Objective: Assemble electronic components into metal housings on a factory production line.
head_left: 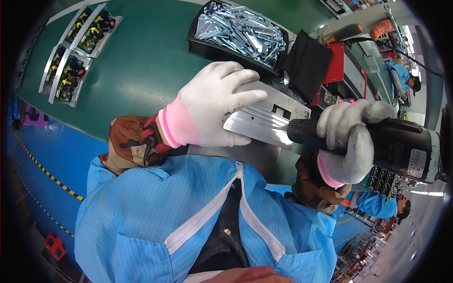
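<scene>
The left hand (214, 101) lies flat on a shiny metal plate (257, 126); the right hand (347, 141) grips a black power screwdriver (368, 139).

the left hand (214, 101) is covering most of the metal plate (257, 125), the driver (377, 144) tip is hiding behind it, and the circuit boards (75, 47) are looking too tiny to read

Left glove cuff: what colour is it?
Pink, on a white knit glove; the left hand presses on the ribbed metal plate. Head view shows it best.
</scene>
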